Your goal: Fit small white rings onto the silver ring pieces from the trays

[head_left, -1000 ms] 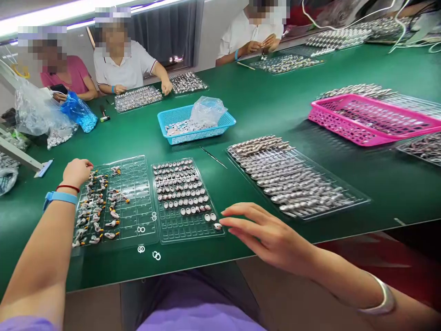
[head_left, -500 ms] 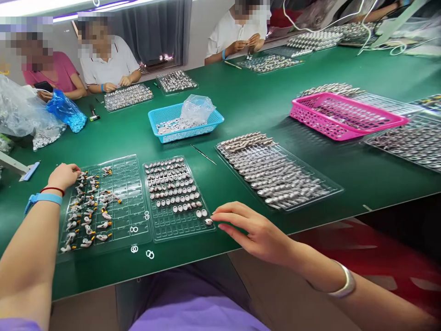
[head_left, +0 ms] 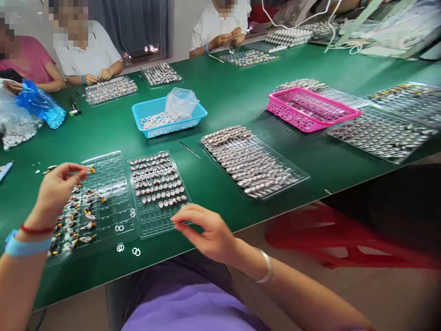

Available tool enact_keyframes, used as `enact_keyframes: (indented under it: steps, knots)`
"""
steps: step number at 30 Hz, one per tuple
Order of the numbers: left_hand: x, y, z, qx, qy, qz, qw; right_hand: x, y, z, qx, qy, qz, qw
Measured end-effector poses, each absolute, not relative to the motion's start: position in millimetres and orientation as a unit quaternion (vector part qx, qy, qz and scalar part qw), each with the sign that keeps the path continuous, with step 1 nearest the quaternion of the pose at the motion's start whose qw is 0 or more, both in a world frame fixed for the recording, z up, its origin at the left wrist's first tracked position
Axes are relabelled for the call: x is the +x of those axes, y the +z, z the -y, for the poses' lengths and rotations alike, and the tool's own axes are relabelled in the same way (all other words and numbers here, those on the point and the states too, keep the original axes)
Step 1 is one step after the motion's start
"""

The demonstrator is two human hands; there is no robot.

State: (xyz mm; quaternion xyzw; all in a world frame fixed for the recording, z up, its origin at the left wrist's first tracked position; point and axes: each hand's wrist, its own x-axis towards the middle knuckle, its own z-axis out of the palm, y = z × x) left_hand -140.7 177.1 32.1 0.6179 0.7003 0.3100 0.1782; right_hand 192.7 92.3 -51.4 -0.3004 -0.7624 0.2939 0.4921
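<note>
Left hand (head_left: 57, 193) is held curled above the larger tray (head_left: 112, 197), right hand (head_left: 208, 234) narrowed at the smaller tray (head_left: 153, 224); both are brought closer together than before, contents indiscernible.

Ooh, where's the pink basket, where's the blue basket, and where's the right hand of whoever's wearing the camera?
Pink plastic basket (head_left: 290, 116): head view, on its near long wall.
Blue plastic basket (head_left: 174, 129): head view, on its near wall.
Right hand (head_left: 214, 233): head view, on the back of the hand.
</note>
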Motion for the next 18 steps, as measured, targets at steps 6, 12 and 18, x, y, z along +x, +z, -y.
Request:
enact_keyframes:
  steps: [6,12,18]
  knots:
    - [-27,-15,-61,0.521,0.397,-0.601,0.458,137,-53,-80,-0.279,0.348,0.714,0.54]
    - [-7,-39,-26,0.419,0.461,-0.58,0.525,150,-61,-71,-0.283,0.406,0.669,0.554]
    - [-6,-41,-27,0.432,0.439,-0.606,0.503,162,-65,-66,-0.278,0.53,0.598,0.533]
